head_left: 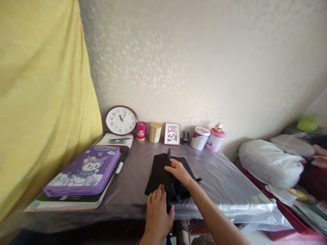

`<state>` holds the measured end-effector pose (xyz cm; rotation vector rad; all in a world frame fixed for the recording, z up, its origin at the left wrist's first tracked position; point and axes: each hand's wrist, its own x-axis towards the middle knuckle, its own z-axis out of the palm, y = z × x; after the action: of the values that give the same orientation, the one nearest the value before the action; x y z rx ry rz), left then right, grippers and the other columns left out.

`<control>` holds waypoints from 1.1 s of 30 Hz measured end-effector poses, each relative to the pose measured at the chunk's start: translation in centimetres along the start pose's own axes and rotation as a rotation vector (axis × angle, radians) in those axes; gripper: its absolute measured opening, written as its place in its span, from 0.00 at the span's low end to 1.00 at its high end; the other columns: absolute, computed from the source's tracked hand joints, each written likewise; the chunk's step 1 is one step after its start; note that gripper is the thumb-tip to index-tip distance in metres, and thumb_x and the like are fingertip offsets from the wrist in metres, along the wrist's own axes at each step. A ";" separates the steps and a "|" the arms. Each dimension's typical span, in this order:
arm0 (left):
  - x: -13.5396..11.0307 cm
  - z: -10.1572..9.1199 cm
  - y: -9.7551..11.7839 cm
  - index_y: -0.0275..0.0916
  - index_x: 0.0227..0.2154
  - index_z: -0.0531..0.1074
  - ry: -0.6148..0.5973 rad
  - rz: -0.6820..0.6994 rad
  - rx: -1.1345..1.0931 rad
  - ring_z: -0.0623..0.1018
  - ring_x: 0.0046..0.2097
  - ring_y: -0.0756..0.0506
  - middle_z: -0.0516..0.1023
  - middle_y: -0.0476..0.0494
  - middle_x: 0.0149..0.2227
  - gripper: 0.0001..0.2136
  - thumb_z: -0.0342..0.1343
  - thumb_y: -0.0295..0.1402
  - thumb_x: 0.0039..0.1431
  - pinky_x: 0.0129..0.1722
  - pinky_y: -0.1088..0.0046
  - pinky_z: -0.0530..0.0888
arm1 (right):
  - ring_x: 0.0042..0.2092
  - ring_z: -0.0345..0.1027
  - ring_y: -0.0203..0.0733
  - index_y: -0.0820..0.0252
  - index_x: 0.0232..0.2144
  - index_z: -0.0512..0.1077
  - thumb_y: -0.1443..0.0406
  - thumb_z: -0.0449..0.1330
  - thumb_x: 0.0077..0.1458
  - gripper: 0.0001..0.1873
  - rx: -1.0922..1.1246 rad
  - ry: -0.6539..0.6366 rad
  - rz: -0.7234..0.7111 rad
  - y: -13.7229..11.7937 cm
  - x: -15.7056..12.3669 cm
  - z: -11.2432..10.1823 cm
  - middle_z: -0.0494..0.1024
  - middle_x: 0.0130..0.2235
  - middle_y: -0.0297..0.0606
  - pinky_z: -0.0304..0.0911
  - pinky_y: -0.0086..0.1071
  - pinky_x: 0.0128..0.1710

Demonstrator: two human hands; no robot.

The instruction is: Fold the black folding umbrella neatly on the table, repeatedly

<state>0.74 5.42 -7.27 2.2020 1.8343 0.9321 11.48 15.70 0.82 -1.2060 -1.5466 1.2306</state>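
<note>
A black cloth (pixel 159 172) lies partly folded on the plastic-covered table (pixel 224 180), near its front edge. My left hand (pixel 157 209) lies flat on the cloth's near end, fingers together and stretched out. My right hand (pixel 178 170) reaches across the cloth's middle, its fingers curled over a fold, pinching the fabric. A small point of cloth sticks up just behind my right hand.
A purple cartoon case (pixel 84 172) rests on books at the left. Along the wall stand a clock (pixel 121 119), a red tin (pixel 141 131), a gold tin (pixel 155 132), a framed picture (pixel 172 133) and two tubs (pixel 199 137). White bags (pixel 270 163) lie right. Yellow curtain (pixel 43 95) hangs left.
</note>
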 end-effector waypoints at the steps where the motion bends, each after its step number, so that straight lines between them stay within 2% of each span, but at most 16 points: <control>1: 0.0 -0.2 0.1 0.34 0.48 0.69 0.000 -0.006 0.002 0.66 0.54 0.40 0.68 0.39 0.54 0.21 0.49 0.34 0.51 0.54 0.60 0.60 | 0.34 0.71 0.40 0.60 0.37 0.69 0.60 0.61 0.44 0.16 -0.029 0.001 -0.003 0.3 0.2 0.4 0.76 0.30 0.33 0.67 0.32 0.33; 6: 0.0 -0.7 0.3 0.34 0.44 0.71 -0.024 -0.030 0.009 0.66 0.52 0.40 0.72 0.39 0.46 0.18 0.49 0.34 0.51 0.54 0.61 0.60 | 0.32 0.69 0.38 0.60 0.37 0.70 0.62 0.60 0.47 0.14 -0.257 0.013 -0.009 1.9 1.0 1.7 0.75 0.29 0.33 0.64 0.29 0.29; 10: 0.0 -0.5 0.3 0.33 0.44 0.70 -0.043 -0.036 0.002 0.67 0.51 0.40 0.72 0.39 0.46 0.18 0.49 0.34 0.52 0.53 0.61 0.61 | 0.32 0.67 0.37 0.63 0.38 0.70 0.63 0.61 0.45 0.16 -0.465 0.052 -0.016 2.5 1.2 2.1 0.72 0.27 0.32 0.61 0.28 0.30; 14: -0.3 -0.1 0.2 0.32 0.46 0.69 -0.002 -0.017 0.028 0.67 0.50 0.40 0.71 0.38 0.46 0.18 0.48 0.34 0.53 0.53 0.61 0.61 | 0.29 0.65 0.36 0.65 0.41 0.70 0.63 0.60 0.47 0.18 -0.585 -0.007 -0.025 2.6 1.0 2.1 0.71 0.23 0.30 0.59 0.28 0.29; 17: -0.5 -0.3 0.4 0.33 0.45 0.67 0.085 0.010 0.048 0.69 0.48 0.41 0.70 0.38 0.45 0.16 0.47 0.33 0.55 0.51 0.61 0.64 | 0.30 0.68 0.37 0.64 0.44 0.68 0.61 0.57 0.51 0.18 -0.559 -0.065 -0.034 2.7 0.9 2.1 0.74 0.24 0.32 0.61 0.28 0.31; 20: -0.3 -0.9 0.7 0.36 0.39 0.68 0.170 0.035 0.014 0.70 0.45 0.42 0.69 0.40 0.42 0.10 0.46 0.32 0.56 0.46 0.63 0.67 | 0.31 0.71 0.37 0.62 0.47 0.67 0.59 0.54 0.54 0.19 -0.462 -0.139 -0.047 2.7 0.8 2.1 0.77 0.28 0.34 0.63 0.29 0.34; 23: 0.2 -1.4 1.0 0.38 0.38 0.69 0.220 0.117 -0.057 0.70 0.46 0.42 0.70 0.41 0.44 0.09 0.47 0.30 0.56 0.48 0.62 0.67 | 0.32 0.72 0.36 0.61 0.47 0.68 0.59 0.53 0.55 0.19 -0.428 -0.192 -0.063 2.5 0.6 2.0 0.78 0.29 0.35 0.65 0.29 0.35; 28: 0.4 -0.7 0.6 0.40 0.49 0.66 0.182 0.192 -0.063 0.65 0.54 0.41 0.68 0.43 0.52 0.18 0.48 0.32 0.55 0.54 0.58 0.62 | 0.32 0.72 0.37 0.61 0.41 0.73 0.61 0.53 0.54 0.15 -0.459 -0.231 -0.064 1.7 0.2 2.0 0.78 0.30 0.36 0.66 0.29 0.35; 33: 0.2 -0.1 0.1 0.40 0.51 0.66 0.117 0.162 -0.032 0.66 0.53 0.42 0.69 0.44 0.52 0.19 0.47 0.33 0.56 0.54 0.60 0.62 | 0.34 0.72 0.37 0.58 0.38 0.75 0.63 0.52 0.55 0.13 -0.511 -0.233 -0.134 1.7 -0.5 1.7 0.79 0.32 0.35 0.65 0.28 0.35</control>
<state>0.81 5.57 -7.04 2.3522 1.6934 1.1337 10.29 15.02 -1.21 -1.2741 -2.1681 0.9390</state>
